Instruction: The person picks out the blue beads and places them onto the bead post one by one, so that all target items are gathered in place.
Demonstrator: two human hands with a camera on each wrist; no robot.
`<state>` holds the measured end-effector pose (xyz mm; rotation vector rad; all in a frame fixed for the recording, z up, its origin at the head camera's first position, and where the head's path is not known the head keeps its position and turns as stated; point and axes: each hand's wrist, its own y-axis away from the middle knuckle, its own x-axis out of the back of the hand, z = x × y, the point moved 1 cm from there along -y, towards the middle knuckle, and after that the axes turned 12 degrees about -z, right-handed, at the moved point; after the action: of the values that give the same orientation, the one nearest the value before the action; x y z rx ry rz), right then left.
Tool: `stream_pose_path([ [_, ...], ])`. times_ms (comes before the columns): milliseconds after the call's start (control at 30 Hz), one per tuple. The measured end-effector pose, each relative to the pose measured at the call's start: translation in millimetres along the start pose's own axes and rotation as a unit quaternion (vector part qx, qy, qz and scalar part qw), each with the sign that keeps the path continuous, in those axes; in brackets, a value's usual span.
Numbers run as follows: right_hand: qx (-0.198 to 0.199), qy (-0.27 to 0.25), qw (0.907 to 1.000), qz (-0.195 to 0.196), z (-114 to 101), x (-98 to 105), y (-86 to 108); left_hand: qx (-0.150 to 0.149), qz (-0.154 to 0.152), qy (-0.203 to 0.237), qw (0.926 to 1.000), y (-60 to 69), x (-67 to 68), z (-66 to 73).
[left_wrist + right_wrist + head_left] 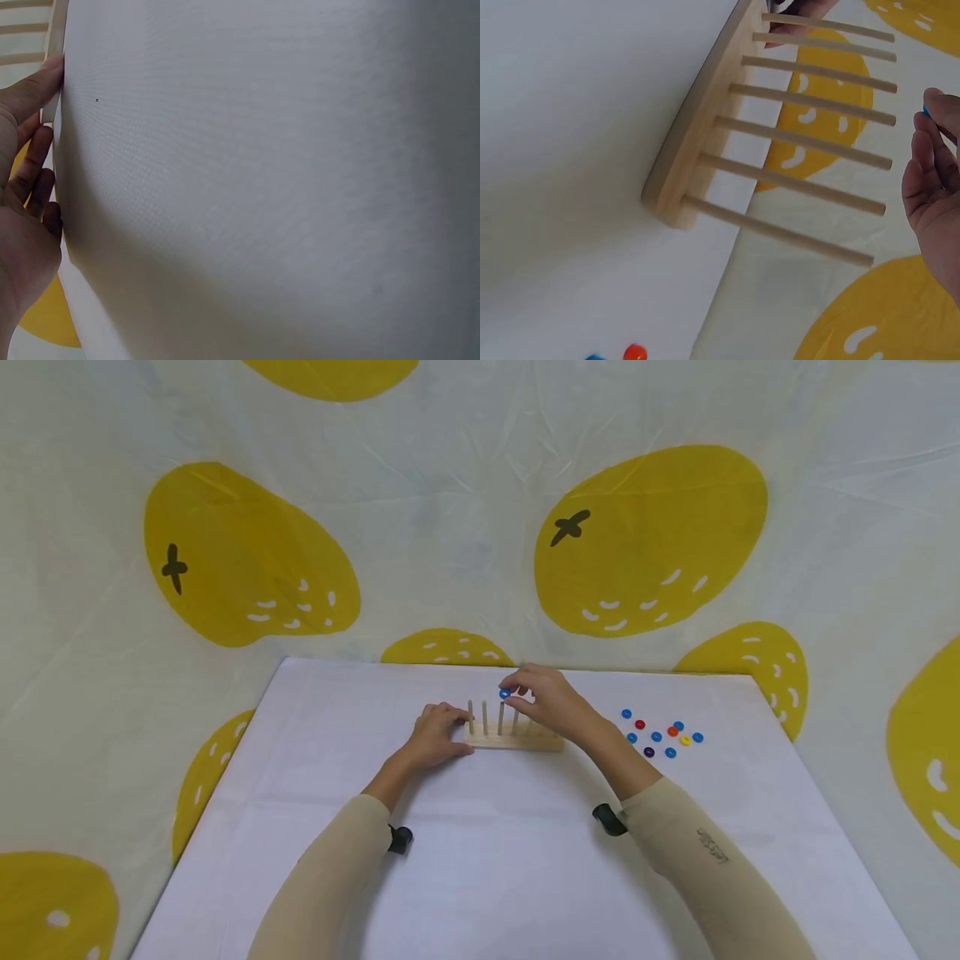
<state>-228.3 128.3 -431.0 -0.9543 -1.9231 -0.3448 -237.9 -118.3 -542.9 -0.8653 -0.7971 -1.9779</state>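
Observation:
A wooden peg stand [513, 742] with a row of several bare upright pegs stands toward the back of the table. My left hand [432, 737] grips its left end, thumb on the front side; the left wrist view shows the thumb [37, 88] against the base's edge. Over the pegs, my right hand [553, 700] pinches a small blue ring [505, 693] between thumb and fingertips. That ring lies near the top of the third peg from the left, apart from it as seen in the right wrist view, where fingers mostly hide the blue ring [926, 111].
Several loose rings lie scattered right of the stand, mostly blue, with a red ring [640, 724], an orange ring [672, 732], a yellow ring [686, 741] and a dark purple ring [648, 752]. A patterned cloth [450, 527] hangs behind the white table [495, 877].

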Motion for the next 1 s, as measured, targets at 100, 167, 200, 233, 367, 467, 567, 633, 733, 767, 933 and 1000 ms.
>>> stream_pose_path([
  [100, 0.014, -0.006, 0.9999, -0.004, -1.9, -4.9, -8.1, -0.003, 0.001, -0.004, 1.0000, 0.4, -1.3, -1.9],
  [167, 0.020, -0.009, 0.9997, -0.005, -3.8, -8.0, -13.6, -0.005, 0.003, -0.004, 1.0000, 0.6, -1.6, -2.8],
  [200, 0.024, -0.010, 0.9997, -0.006, -4.9, -9.2, -16.4, -0.006, 0.003, -0.005, 1.0000, 0.7, -1.5, -3.0],
  [233, 0.026, -0.009, 0.9996, -0.008, -5.9, -10.3, -19.0, -0.007, 0.003, -0.006, 1.0000, 0.8, -1.3, -3.0],
  [367, 0.026, 0.001, 0.9994, -0.024, -8.9, -14.8, -29.1, -0.010, 0.005, -0.008, 0.9999, 1.0, -0.5, -2.3],
  [467, 0.020, 0.005, 0.9989, -0.041, -12.5, -16.9, -35.2, -0.012, 0.005, -0.006, 0.9999, 0.7, -0.5, -2.8],
  [567, 0.022, 0.003, 0.9985, -0.051, -17.2, -17.4, -39.4, -0.012, 0.005, -0.006, 0.9999, 0.0, -1.2, -3.3],
  [633, 0.023, 0.002, 0.9982, -0.055, -20.1, -17.7, -41.2, -0.012, 0.004, -0.009, 0.9999, -0.2, -1.3, -3.9],
  [733, 0.021, 0.003, 0.9980, -0.059, -22.6, -18.7, -43.0, -0.015, 0.002, -0.011, 0.9998, -0.3, -0.8, -4.2],
  [767, 0.020, 0.004, 0.9980, -0.061, -22.8, -19.1, -43.5, -0.016, 0.001, -0.009, 0.9998, -0.3, -0.5, -4.1],
  [933, 0.011, 0.003, 0.9973, -0.072, -21.5, -21.8, -45.2, -0.018, 0.001, 0.001, 0.9998, -0.1, 0.7, -3.7],
  [1000, 0.005, 0.006, 0.9970, -0.077, -20.6, -23.0, -45.5, -0.016, -0.001, 0.001, 0.9999, -0.2, 0.5, -4.1],
])
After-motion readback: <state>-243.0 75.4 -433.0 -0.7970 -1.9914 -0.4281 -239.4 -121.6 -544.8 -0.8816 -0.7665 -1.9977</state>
